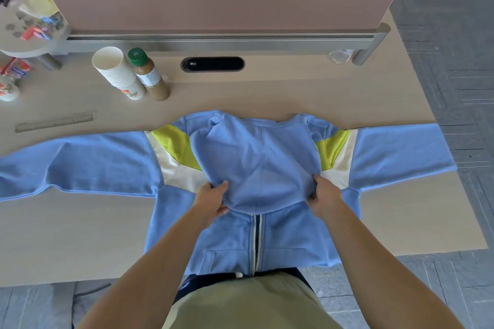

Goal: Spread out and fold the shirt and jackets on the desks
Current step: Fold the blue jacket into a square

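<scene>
**Both hands gripping the hood of a spread-out jacket**

A blue jacket point(240, 235) is lying flat and front-up on the worktop point(347, 93), just on the near side of the black cable slot point(212, 64). Its sleeves are stretching out far to the left and right of the slot. The hood point(256, 163) is lying folded down over the chest, covering the top of the zipper point(257, 238). The left hand point(212, 199) is gripping the hood's lower left edge, fingers curling under the cloth. The right hand point(324, 196) is pinching its lower right edge. A stack of paper cups point(117, 72) and a green-capped bottle point(148, 73) are standing side by side left of the slot. A ruler point(54, 121) is lying farther left and nearer.
</scene>
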Action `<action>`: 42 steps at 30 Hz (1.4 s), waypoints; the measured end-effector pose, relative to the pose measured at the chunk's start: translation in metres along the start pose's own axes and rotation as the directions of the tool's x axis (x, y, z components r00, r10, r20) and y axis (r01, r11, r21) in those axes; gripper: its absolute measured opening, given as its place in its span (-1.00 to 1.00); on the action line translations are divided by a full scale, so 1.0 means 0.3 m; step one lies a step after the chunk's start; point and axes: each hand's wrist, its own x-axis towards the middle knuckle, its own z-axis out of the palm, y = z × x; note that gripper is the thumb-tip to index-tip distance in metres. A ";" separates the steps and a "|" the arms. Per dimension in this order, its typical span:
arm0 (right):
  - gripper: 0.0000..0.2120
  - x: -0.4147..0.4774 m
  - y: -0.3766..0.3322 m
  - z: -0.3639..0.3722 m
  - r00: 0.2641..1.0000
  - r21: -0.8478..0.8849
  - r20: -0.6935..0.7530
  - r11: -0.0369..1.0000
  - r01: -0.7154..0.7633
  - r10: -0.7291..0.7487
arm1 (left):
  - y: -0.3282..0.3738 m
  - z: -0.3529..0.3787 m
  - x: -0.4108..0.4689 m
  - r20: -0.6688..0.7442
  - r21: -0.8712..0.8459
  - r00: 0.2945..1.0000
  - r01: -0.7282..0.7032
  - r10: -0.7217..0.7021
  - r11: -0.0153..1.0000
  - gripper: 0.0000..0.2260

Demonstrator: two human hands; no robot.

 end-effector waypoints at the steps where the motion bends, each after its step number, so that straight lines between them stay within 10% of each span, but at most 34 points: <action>1: -0.95 0.006 -0.001 -0.015 0.997 -0.115 -0.046 0.991 0.062 -0.067 | 0.009 -0.017 0.001 -0.070 0.186 0.995 -0.055 0.069 0.981 -0.77; 5: -0.93 0.004 -0.042 -0.045 0.877 -0.674 0.004 0.647 0.357 -0.480 | 0.086 -0.067 0.018 -0.214 0.703 0.861 -0.193 0.462 0.684 -0.62; 9: -0.84 -0.003 -0.148 0.040 0.734 -0.776 0.262 0.315 0.546 -0.626 | 0.256 -0.038 0.085 -0.071 0.848 0.745 -0.305 0.663 0.434 -0.57; 17: -0.70 0.074 -0.346 0.291 0.719 -0.786 0.465 0.133 0.604 -0.517 | 0.493 0.034 0.253 0.081 0.985 0.887 -0.141 0.454 0.100 -0.26; 21: -0.63 0.132 -0.371 0.337 0.827 -0.843 0.443 0.152 0.515 -0.345 | 0.497 0.045 0.269 0.089 0.954 0.907 -0.196 0.411 0.226 -0.50; 25: -0.81 0.133 -0.398 0.326 0.940 -0.624 0.342 0.743 0.242 -0.019 | 0.474 0.015 0.246 0.060 0.816 0.913 -0.277 0.403 0.508 -0.65; 29: -0.88 0.164 -0.385 0.265 0.941 -0.409 0.339 0.900 0.149 -0.002 | 0.453 -0.071 0.242 0.027 0.349 0.959 -0.275 0.284 0.896 -0.57; 34: -0.82 0.168 -0.338 0.274 0.968 -0.517 0.231 0.831 0.204 -0.093 | 0.460 -0.121 0.235 0.030 0.174 0.994 0.094 -0.101 0.980 -0.28; 38: -0.61 0.146 -0.361 0.351 0.962 -0.750 0.248 0.606 0.267 -0.116 | 0.476 -0.073 0.234 0.024 0.505 0.999 0.013 -0.029 0.863 -0.31; 42: -0.61 0.153 -0.371 0.361 0.960 -0.825 0.271 0.497 0.269 -0.069 | 0.490 -0.047 0.195 0.147 0.343 0.979 0.080 -0.138 0.936 -0.53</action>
